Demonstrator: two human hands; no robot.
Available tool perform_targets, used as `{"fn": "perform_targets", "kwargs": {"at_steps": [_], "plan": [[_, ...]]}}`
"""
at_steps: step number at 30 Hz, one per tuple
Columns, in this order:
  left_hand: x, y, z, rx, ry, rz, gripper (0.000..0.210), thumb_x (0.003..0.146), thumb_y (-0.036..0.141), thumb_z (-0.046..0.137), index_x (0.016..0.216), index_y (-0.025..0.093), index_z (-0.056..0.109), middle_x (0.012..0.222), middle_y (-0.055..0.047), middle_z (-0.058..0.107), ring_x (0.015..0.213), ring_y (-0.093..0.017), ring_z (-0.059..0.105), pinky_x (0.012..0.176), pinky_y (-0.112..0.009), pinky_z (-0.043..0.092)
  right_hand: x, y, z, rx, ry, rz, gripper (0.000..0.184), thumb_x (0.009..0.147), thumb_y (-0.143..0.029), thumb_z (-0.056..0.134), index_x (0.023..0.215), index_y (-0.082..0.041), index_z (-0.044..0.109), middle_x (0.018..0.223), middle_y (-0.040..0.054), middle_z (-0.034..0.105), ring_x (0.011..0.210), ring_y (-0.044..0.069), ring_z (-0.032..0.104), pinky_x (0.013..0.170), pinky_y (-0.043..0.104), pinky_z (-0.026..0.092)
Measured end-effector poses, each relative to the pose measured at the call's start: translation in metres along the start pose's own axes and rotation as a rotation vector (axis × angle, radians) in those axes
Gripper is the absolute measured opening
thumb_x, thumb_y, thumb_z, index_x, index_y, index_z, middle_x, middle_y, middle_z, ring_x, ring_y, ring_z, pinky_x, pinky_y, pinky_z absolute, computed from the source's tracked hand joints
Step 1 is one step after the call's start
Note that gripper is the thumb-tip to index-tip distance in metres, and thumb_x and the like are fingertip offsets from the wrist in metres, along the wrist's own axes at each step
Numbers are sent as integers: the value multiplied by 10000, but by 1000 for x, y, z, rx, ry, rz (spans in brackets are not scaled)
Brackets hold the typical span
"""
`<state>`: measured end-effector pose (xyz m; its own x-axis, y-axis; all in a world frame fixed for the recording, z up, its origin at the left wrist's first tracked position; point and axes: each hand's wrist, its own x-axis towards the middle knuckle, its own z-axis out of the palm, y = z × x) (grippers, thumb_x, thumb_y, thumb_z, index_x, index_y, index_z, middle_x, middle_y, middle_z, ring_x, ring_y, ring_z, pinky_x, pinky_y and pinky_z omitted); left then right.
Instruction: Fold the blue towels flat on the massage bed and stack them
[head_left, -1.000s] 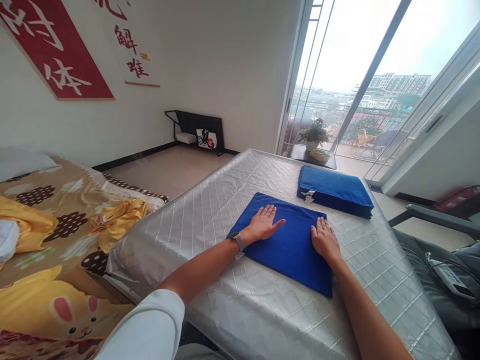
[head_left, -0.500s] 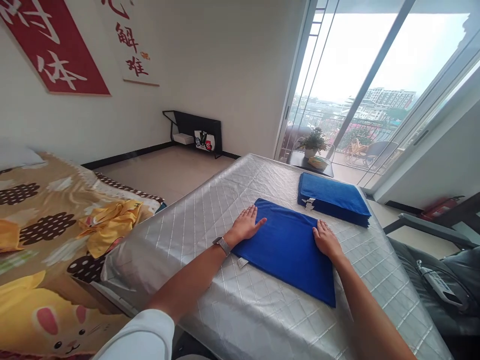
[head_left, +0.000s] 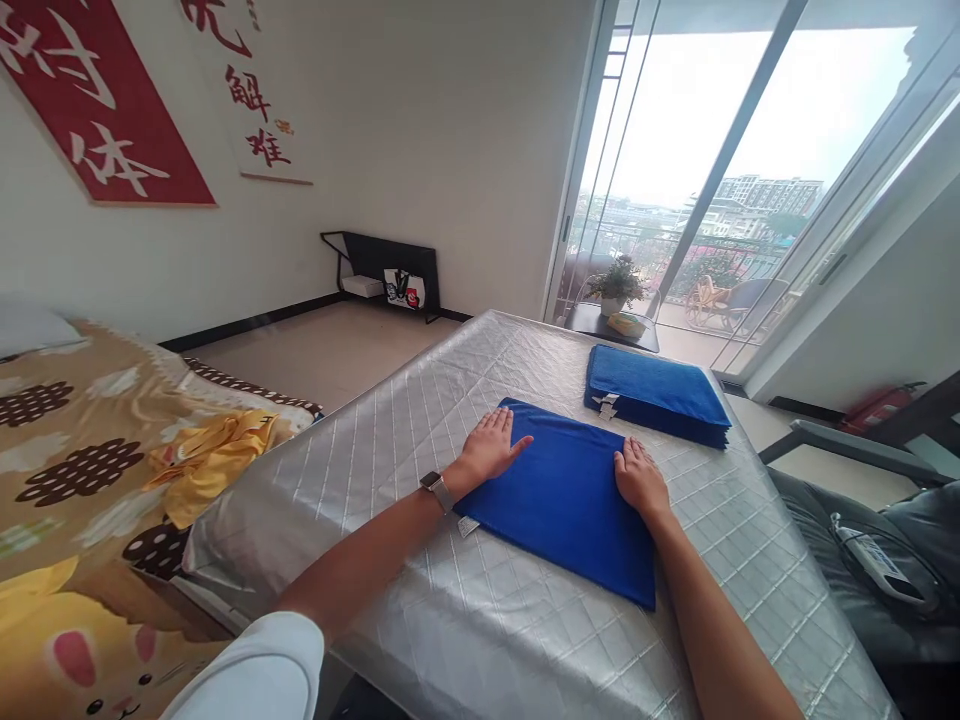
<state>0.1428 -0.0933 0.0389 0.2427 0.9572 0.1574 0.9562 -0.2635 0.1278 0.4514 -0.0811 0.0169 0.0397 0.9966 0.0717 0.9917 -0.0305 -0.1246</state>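
A folded blue cloth (head_left: 562, 500) lies flat on a silver quilted cover (head_left: 390, 610), with a small white label poking out at its near left edge. My left hand (head_left: 489, 446) rests flat on the cloth's left edge, thumb spread away from the fingers. On the opposite edge my right hand (head_left: 640, 474) presses down with its fingers stretched out. Neither hand grips anything. Beyond the right hand sits a stack of folded blue cloths (head_left: 656, 388), white labels sticking out at its left corner.
To the left is a bed with a patterned blanket (head_left: 82, 440) and a bunched yellow cloth (head_left: 217, 460). A dark armchair (head_left: 817, 530) on the right holds a power strip (head_left: 885, 565). A potted plant (head_left: 616, 285) stands on a small table by the glass door.
The view has shifted slightly, so the cloth and stack appear a little further left. Both hands stay flat on the cloth's edges.
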Motion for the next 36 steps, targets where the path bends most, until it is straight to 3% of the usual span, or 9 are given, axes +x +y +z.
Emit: {"fn": "perform_targets", "kwargs": {"at_steps": [3, 7, 10, 12, 16, 24, 27, 30, 36], "plan": [[10, 45, 1, -24, -31, 234, 868, 1008, 665, 93, 1540, 34, 362, 1609, -175, 346, 1513, -261, 279, 1245, -376, 180, 0, 0, 1, 5, 9, -1, 653, 1034, -358, 165, 1569, -12, 308, 1646, 162, 286, 1523, 226, 240, 1235, 362, 172], [38, 124, 17, -87, -18, 475, 762, 1036, 602, 94, 1538, 107, 381, 1599, -122, 390, 1507, -207, 293, 1238, -354, 173, -1, 4, 5, -27, 21, -31, 639, 1026, -328, 194, 1565, -4, 306, 1639, 186, 295, 1523, 241, 239, 1225, 395, 213], [64, 166, 32, -143, -6, 474, 735, 1051, 559, 90, 1534, 84, 377, 1597, -134, 392, 1503, -216, 301, 1237, -376, 177, -1, 9, 8, -47, 23, -82, 624, 1002, -263, 247, 1596, -74, 264, 1643, 159, 303, 1525, 229, 233, 1221, 410, 225], [76, 174, 41, -171, -50, 417, 738, 1050, 565, 92, 1529, 85, 383, 1596, -138, 393, 1495, -227, 316, 1231, -400, 206, -1, 11, 9, -50, 24, -88, 633, 993, -243, 258, 1606, -87, 240, 1641, 160, 310, 1525, 228, 233, 1220, 410, 228], [81, 146, 50, -190, -76, 348, 754, 1039, 603, 113, 1541, 101, 367, 1618, -132, 353, 1513, -231, 272, 1242, -427, 187, 1, 9, 8, -47, 14, -35, 645, 1020, -312, 176, 1569, 8, 289, 1636, 194, 300, 1528, 235, 225, 1223, 383, 212], [66, 20, 30, -138, -55, 83, 787, 1010, 658, 119, 1565, 149, 349, 1641, -110, 303, 1532, -242, 225, 1255, -433, 152, 1, 4, 3, -7, 11, 4, 694, 1015, -375, 134, 1560, 14, 315, 1639, 172, 300, 1523, 227, 244, 1237, 354, 171], [61, -16, 24, -130, -57, -19, 822, 1000, 676, 87, 1573, 138, 325, 1653, -108, 268, 1537, -238, 209, 1254, -425, 151, 1, 4, 2, -22, 18, -2, 696, 1013, -376, 135, 1557, 18, 320, 1633, 176, 312, 1520, 224, 253, 1238, 347, 163], [57, -31, 21, -142, -52, -58, 872, 995, 680, 60, 1574, 70, 292, 1656, -140, 240, 1538, -238, 205, 1253, -403, 152, 0, 3, 1, -33, 12, -1, 693, 1014, -369, 139, 1556, 25, 316, 1633, 180, 310, 1520, 230, 252, 1238, 344, 158], [56, -28, 22, -146, -33, -56, 883, 991, 679, 41, 1575, 62, 284, 1655, -137, 244, 1538, -244, 201, 1252, -397, 151, 0, 3, 0, -57, -19, 27, 683, 1022, -365, 147, 1566, 23, 289, 1644, 179, 282, 1528, 235, 223, 1237, 351, 165]]}}
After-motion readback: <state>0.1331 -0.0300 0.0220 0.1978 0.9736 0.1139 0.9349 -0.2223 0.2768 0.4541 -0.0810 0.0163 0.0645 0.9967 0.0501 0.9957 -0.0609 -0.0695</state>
